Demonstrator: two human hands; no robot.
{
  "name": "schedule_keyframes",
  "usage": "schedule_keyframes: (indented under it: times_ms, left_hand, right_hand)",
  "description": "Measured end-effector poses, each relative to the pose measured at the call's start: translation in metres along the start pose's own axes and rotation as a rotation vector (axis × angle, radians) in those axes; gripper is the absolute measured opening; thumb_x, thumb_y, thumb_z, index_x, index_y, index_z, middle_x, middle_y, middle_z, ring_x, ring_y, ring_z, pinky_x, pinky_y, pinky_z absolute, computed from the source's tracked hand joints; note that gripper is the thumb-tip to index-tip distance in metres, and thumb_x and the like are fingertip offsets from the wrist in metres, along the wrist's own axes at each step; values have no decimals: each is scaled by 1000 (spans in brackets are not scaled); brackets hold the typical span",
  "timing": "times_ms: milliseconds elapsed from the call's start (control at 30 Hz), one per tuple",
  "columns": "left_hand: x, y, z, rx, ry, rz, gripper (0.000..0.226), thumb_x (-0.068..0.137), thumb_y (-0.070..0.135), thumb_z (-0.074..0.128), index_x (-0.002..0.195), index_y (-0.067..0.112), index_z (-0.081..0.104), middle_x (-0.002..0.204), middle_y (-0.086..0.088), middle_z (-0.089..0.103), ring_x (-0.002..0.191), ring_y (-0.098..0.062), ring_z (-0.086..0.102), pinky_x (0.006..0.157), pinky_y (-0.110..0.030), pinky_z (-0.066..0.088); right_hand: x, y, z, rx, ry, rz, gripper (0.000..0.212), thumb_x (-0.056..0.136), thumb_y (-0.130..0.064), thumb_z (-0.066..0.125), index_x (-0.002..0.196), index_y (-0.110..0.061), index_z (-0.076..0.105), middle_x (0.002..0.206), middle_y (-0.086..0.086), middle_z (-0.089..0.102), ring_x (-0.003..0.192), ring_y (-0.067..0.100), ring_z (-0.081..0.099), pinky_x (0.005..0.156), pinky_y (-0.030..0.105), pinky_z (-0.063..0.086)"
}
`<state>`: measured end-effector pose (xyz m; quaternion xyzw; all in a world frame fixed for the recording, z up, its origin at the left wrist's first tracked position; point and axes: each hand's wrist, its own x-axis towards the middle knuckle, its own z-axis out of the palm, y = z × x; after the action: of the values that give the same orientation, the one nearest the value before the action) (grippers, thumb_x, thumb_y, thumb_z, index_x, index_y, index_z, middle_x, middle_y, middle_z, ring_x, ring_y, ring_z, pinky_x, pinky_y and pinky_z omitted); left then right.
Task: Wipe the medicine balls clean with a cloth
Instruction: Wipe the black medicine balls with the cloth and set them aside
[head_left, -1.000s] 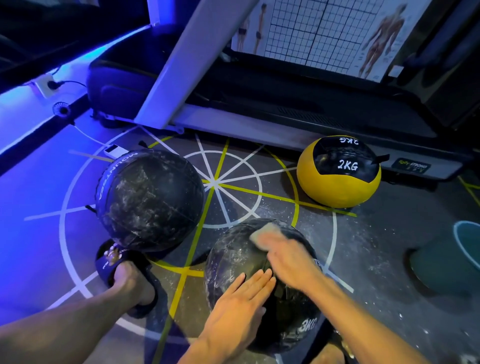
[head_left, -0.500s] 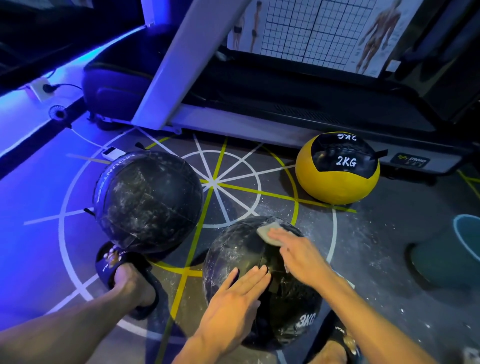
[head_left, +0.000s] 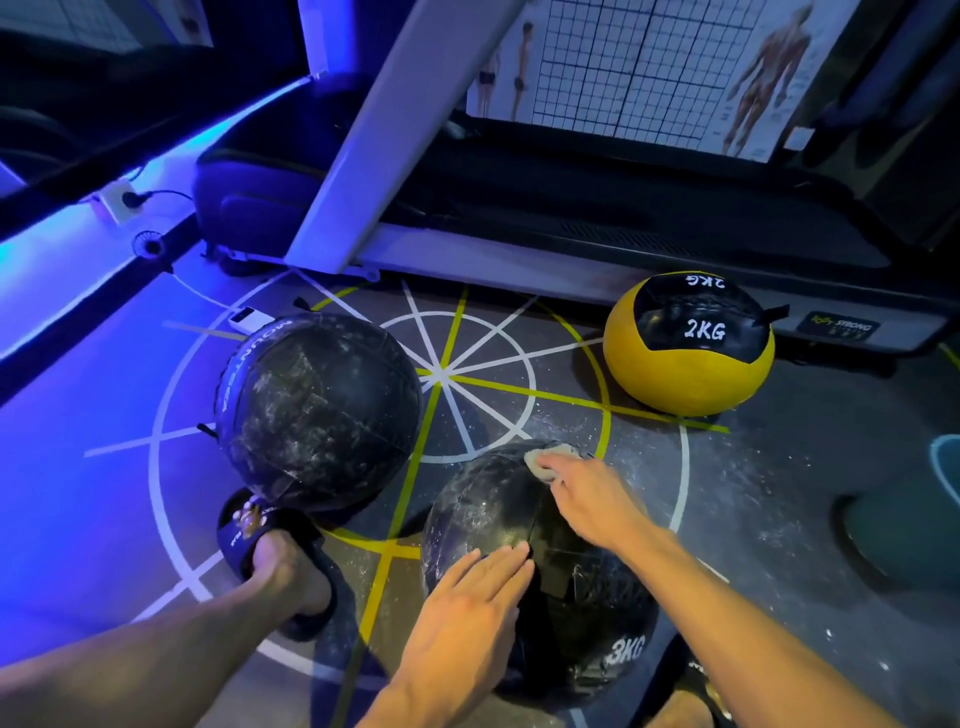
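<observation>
A black 3KG medicine ball (head_left: 498, 525) smeared with white dust sits on the floor right in front of me. My left hand (head_left: 467, 608) lies flat on its near top with straight fingers. My right hand (head_left: 587, 493) presses a small pale cloth (head_left: 543, 460) against the ball's far upper side, fingers over the cloth. A second dusty black ball (head_left: 317, 410) rests to the left. A yellow and black 2KG ball (head_left: 688, 345) stands at the back right.
My left foot in a dark slipper (head_left: 275, 551) is planted beside the left ball. A treadmill (head_left: 571, 223) runs across the back. A teal bucket (head_left: 945, 467) sits at the right edge. White dust and painted lines cover the floor (head_left: 737, 493).
My right hand has slid the cloth farther over the 3KG ball towards its far right side. My left hand stays flat on the ball.
</observation>
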<state>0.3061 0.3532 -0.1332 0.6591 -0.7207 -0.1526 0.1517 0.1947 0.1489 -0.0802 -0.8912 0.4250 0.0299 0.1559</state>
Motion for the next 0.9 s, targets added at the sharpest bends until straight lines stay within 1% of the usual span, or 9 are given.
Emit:
schedule_keyframes:
  times_ms: [100, 167, 267, 400, 500, 633, 767, 833, 900]
  left_hand:
    - [-3, -3, 0, 33, -35, -11, 61, 75, 32, 67, 136, 28, 65, 148, 15, 56, 132, -2, 55, 114, -26, 32]
    - [0, -5, 2, 79, -43, -13, 66, 75, 32, 63, 141, 28, 60, 149, 14, 55, 136, -3, 51, 114, -32, 40]
    - [0, -4, 2, 109, -79, 6, 77, 71, 32, 65, 147, 27, 53, 150, 14, 54, 139, -6, 49, 117, -37, 41]
    - [0, 2, 0, 156, -115, -34, 83, 72, 39, 62, 152, 23, 48, 159, 9, 45, 143, -8, 45, 114, -37, 39]
    - [0, 3, -2, 157, -167, -47, 75, 75, 36, 46, 149, 25, 52, 153, 10, 52, 140, -9, 50, 116, -37, 41]
    - [2, -1, -1, 151, -182, -91, 76, 76, 38, 47, 151, 24, 50, 157, 11, 47, 142, -7, 46, 114, -37, 41]
    - [10, -1, -14, 73, -95, -60, 75, 95, 32, 40, 165, 26, 14, 170, 15, 1, 156, -3, 2, 126, -39, 3]
    - [15, 2, -20, -15, -86, -59, 72, 102, 26, 37, 165, 29, 1, 166, 20, -15, 153, 1, -15, 120, -30, -19]
    - [17, 3, -22, -43, -44, -35, 69, 104, 25, 39, 165, 28, 7, 167, 20, -10, 154, 1, -11, 119, -26, -19]
  right_hand:
    - [-5, -12, -6, -9, -18, -44, 43, 103, -18, 41, 142, -31, 50, 133, 9, 63, 108, 29, 66, 95, 44, 55]
    - [-22, -32, -1, -1, -85, -257, 38, 100, -8, 38, 131, -26, 52, 133, 8, 52, 108, 24, 62, 95, 43, 55]
    - [-39, -42, -2, -74, -280, -504, 48, 101, -8, 40, 145, -25, 50, 154, -1, 44, 142, 15, 39, 117, 36, 37]
    - [-15, -25, -15, -68, -92, -200, 46, 102, -13, 38, 142, -33, 49, 146, 1, 56, 124, 24, 60, 105, 46, 50]
    - [-29, -51, -6, -67, -323, -335, 27, 98, -11, 38, 113, -30, 50, 119, -1, 62, 97, 18, 63, 89, 47, 58]
    - [-17, -34, -23, -48, -247, -253, 45, 104, -20, 41, 143, -40, 51, 145, 6, 58, 112, 16, 63, 100, 40, 51]
    - [-2, -14, -26, 127, -111, -81, 44, 104, -15, 40, 140, -33, 57, 89, -3, 77, 76, 3, 71, 80, 25, 55]
    - [3, -8, -23, 124, -57, -58, 45, 105, -16, 40, 146, -31, 52, 104, -2, 76, 88, 7, 73, 88, 30, 56]
    - [4, -7, -16, 37, -121, -78, 49, 105, -19, 41, 152, -32, 44, 143, 2, 60, 124, 20, 62, 106, 39, 49]
